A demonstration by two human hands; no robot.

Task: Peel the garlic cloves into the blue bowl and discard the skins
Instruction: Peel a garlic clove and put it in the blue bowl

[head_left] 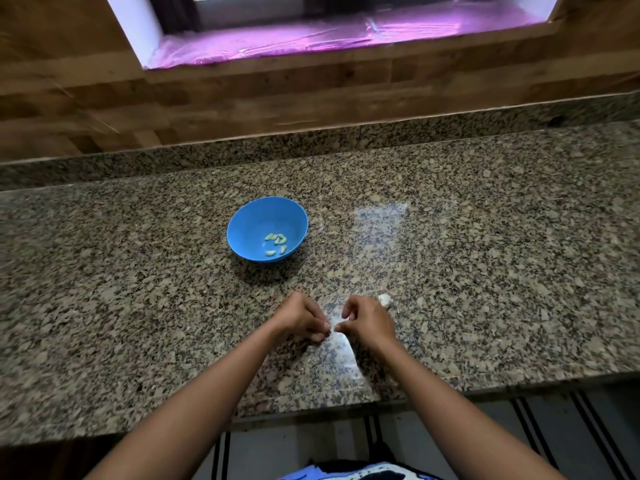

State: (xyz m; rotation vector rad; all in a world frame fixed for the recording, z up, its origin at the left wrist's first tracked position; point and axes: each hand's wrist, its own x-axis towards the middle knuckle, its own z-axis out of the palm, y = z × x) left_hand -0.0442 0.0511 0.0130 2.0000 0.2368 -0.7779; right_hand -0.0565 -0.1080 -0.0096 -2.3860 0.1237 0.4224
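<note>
Blue bowl with peeled cloves on granite table, left hand and right hand curled together at its 5 o'clock, garlic bulb at right hand's 1 o'clock.

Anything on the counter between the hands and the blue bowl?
Nothing visible. Only bare counter lies between the left hand, the right hand and the blue bowl. The spare garlic sits right of the right hand, off that path.

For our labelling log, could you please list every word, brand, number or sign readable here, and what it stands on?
None: no text can be read anywhere.
Blue bowl: plain, no label.
Granite counter: no markings.
Patterned cloth at the bottom edge: black and white shapes, too cut off to read.
</note>
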